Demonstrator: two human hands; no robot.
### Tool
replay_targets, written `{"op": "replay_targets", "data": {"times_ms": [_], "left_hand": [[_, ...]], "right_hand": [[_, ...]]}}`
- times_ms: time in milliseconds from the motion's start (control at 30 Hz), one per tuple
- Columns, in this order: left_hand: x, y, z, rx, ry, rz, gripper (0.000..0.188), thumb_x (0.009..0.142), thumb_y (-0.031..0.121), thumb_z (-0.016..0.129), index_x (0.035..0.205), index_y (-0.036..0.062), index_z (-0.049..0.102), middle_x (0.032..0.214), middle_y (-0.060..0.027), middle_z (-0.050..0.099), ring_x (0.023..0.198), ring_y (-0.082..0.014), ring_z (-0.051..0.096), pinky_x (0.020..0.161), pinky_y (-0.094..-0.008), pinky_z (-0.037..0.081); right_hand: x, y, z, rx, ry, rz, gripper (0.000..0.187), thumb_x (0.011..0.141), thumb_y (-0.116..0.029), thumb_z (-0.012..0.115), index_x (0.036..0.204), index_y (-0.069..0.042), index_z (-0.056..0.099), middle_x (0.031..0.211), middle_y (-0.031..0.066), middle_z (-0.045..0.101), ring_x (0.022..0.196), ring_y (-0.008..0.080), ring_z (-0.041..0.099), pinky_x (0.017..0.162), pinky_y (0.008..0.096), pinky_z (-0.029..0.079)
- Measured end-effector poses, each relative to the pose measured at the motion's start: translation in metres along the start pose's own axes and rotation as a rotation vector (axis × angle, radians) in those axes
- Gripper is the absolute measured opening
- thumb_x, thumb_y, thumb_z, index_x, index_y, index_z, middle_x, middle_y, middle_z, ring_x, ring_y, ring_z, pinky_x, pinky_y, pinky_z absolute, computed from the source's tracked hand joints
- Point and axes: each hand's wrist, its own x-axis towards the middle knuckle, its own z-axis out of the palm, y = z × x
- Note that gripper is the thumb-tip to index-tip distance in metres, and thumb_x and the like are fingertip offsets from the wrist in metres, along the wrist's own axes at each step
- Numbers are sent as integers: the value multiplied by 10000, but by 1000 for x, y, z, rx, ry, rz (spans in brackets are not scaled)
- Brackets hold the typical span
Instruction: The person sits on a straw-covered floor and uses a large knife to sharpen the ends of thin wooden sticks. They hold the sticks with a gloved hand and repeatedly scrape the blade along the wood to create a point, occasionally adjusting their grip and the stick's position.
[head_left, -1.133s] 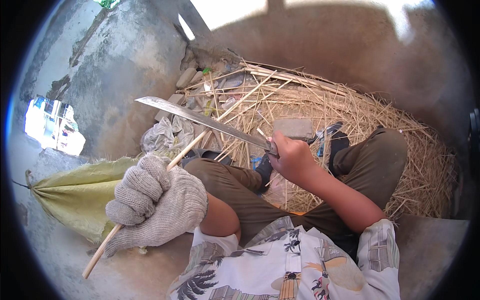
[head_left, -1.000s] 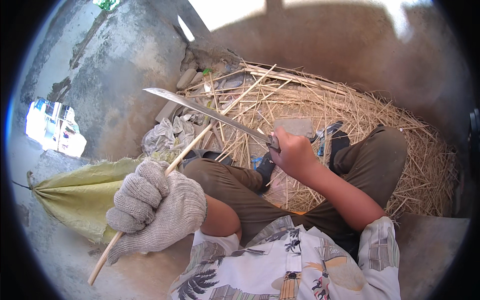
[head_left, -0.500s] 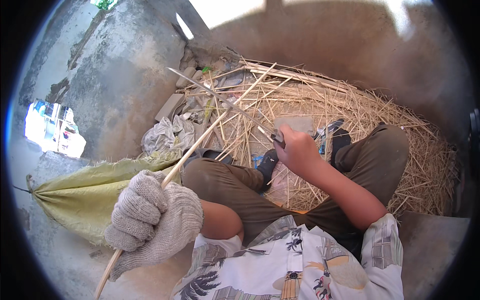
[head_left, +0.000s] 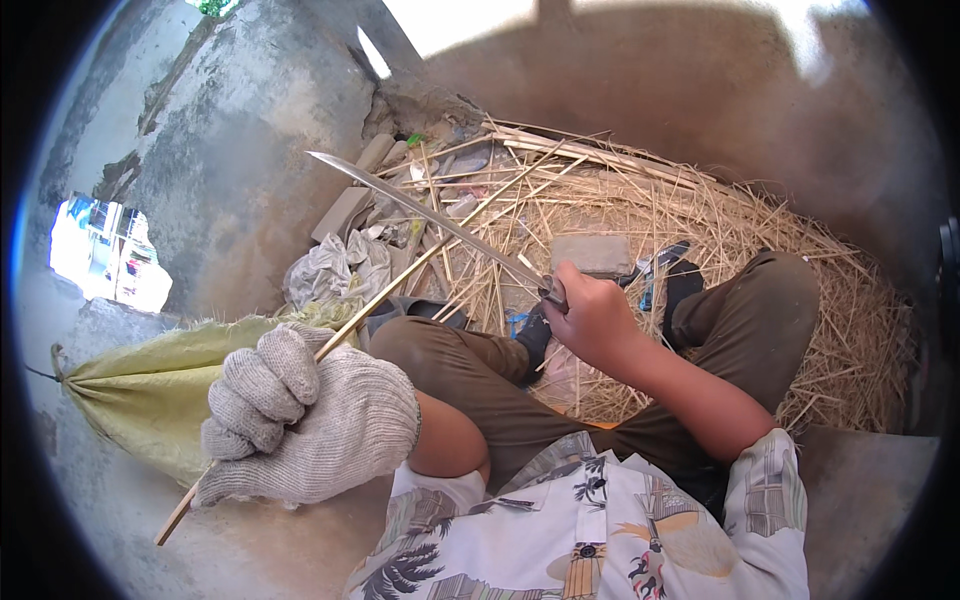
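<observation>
Our gloved left hand point(head_left: 310, 420) grips a pale strip point(head_left: 385, 295) beside our left knee point(head_left: 410, 350); our right hand point(head_left: 597, 322) clasps the knife point(head_left: 402, 198) crossing it; we seem to be shaving; the next stroke likely needs a shallow edge.

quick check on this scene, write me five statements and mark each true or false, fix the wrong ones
1. The left hand grips a thin stick. True.
2. The right hand holds a long knife. True.
3. Both hands are gloved. False: only the left wears a knitted glove; the right is bare.
4. In this view, the knife crosses in front of the stick's line. True.
5. The sack on the left is bright blue. False: the sack is yellowish green.
</observation>
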Motion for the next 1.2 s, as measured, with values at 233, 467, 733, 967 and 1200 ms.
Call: {"op": "replay_targets", "data": {"times_ms": [233,467,733,967,1200], "left_hand": [[0,-3,-2,111,-78,23,617,1044,644,460,631,221,285,628,72,262,550,-95,265,480,-269,252],[-8,-2,6,216,-63,73,594,1059,592,485,642,220,283,642,73,272,549,-96,258,489,-280,235],[-7,3,6,214,-28,90,582,1045,612,488,650,221,316,635,77,295,544,-94,289,490,-272,259],[-3,13,8,155,-62,2,646,1053,630,453,601,212,255,572,68,292,486,-82,258,430,-261,223],[-1,0,10,230,67,88,666,1052,648,433,585,214,239,551,67,289,475,-77,238,415,-247,193]], "right_hand": [[-6,-19,-10,38,-27,-145,244,826,-102,732,939,-31,528,741,163,660,661,375,690,560,464,545],[-3,-2,-3,-36,-40,-52,301,808,-83,783,951,-18,526,751,153,657,670,384,679,563,445,531],[-5,-21,-17,6,-28,-185,255,805,-111,751,926,-41,537,716,139,654,632,363,678,534,449,533],[3,4,-6,-81,3,-103,241,829,-74,757,953,-37,554,738,167,658,648,386,676,546,449,523],[-4,-14,-7,145,-133,88,246,846,-128,770,926,-32,558,684,177,654,663,397,685,571,458,530]]}}
